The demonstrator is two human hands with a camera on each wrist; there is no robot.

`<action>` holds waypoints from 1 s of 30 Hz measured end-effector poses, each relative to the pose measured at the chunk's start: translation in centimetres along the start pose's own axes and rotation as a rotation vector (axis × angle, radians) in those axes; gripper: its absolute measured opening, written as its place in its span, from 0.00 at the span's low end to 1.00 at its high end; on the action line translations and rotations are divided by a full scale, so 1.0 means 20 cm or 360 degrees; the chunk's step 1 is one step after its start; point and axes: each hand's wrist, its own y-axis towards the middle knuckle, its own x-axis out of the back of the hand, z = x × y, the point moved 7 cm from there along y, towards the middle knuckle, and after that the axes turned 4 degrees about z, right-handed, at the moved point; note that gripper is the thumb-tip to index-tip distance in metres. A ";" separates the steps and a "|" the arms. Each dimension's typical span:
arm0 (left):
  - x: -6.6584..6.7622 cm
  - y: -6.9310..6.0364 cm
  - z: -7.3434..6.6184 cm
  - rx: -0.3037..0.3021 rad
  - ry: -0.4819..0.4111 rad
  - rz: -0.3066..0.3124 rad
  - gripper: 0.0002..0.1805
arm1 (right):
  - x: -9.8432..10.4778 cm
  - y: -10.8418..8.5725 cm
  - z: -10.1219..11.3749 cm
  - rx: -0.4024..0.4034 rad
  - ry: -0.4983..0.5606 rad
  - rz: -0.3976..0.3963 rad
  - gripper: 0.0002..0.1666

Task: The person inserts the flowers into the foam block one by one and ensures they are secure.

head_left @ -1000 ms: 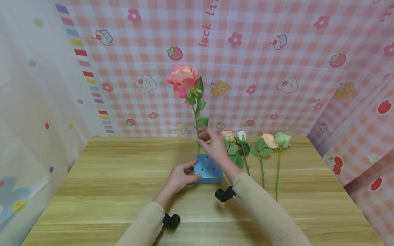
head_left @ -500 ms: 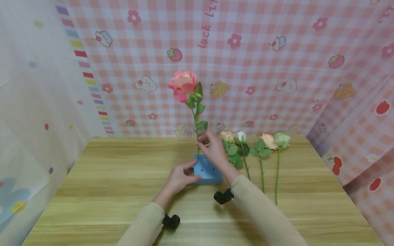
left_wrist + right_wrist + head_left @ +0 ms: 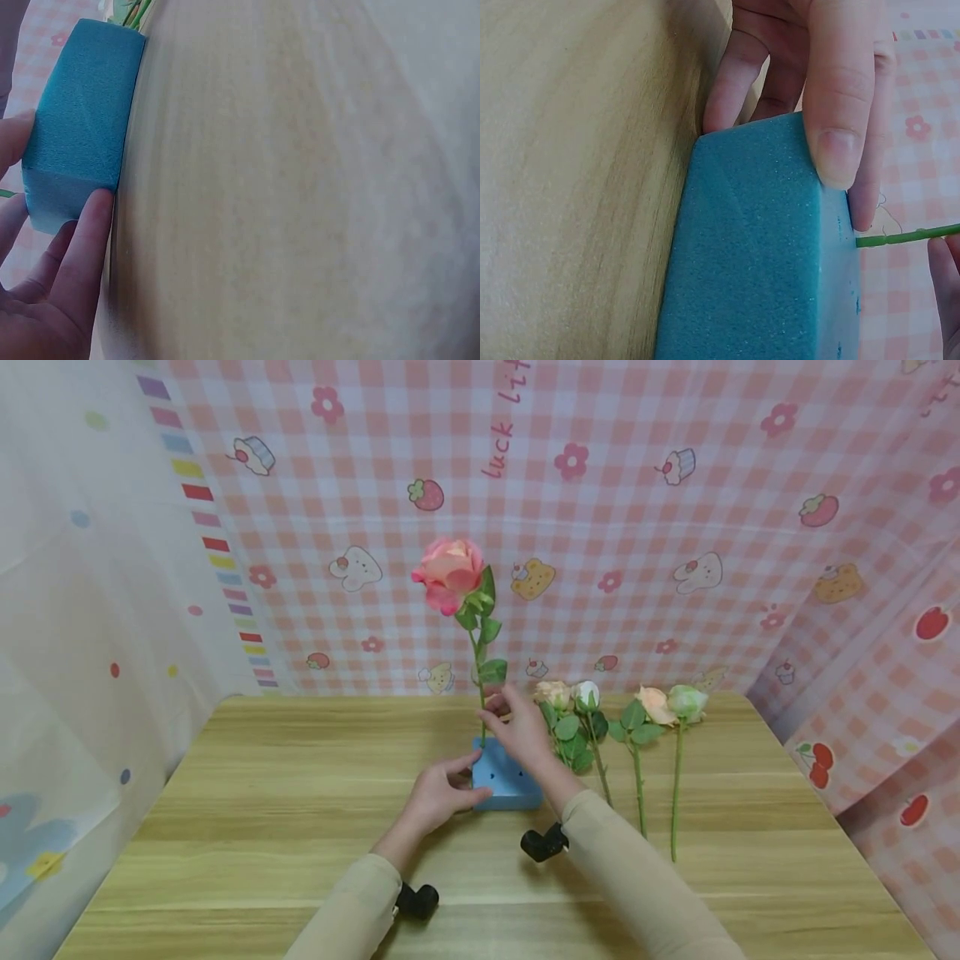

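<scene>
A pink rose (image 3: pixel 452 572) stands nearly upright, its flower tilted a little left. My right hand (image 3: pixel 521 727) pinches its green stem low down, between thumb and fingers. The stem's foot meets the top of a blue foam block (image 3: pixel 506 789) at the back left corner; the right wrist view shows the green stem (image 3: pixel 900 238) at the holed face. My left hand (image 3: pixel 438 792) grips the block's left end, thumb at the front and fingers around the side and back. Small dark holes mark the block's top, partly covered by my right hand.
To the right on the wooden table (image 3: pixel 262 827) lie several more roses: a cream one (image 3: pixel 553 693), a white one (image 3: pixel 587 695), a peach one (image 3: pixel 656 703) and a pale green one (image 3: pixel 686 702). A checked cloth (image 3: pixel 622 527) hangs behind the table.
The pink rose has come down a little toward the foam block, and my right hand has lowered slightly with it. My left hand stays in place on the block.
</scene>
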 end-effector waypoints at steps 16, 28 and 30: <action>0.00 0.00 0.01 0.0032 0.0037 0.0029 0.35 | 0.00 0.00 -0.02 -0.0011 0.0050 0.0021 0.17; 0.00 0.00 0.01 0.0053 0.0036 0.0032 0.35 | 0.05 -0.07 -0.09 -0.0144 0.0079 0.0278 0.22; 0.00 0.00 0.01 0.0062 0.0034 0.0032 0.35 | 0.07 -0.09 -0.10 -0.0155 0.0079 0.0313 0.25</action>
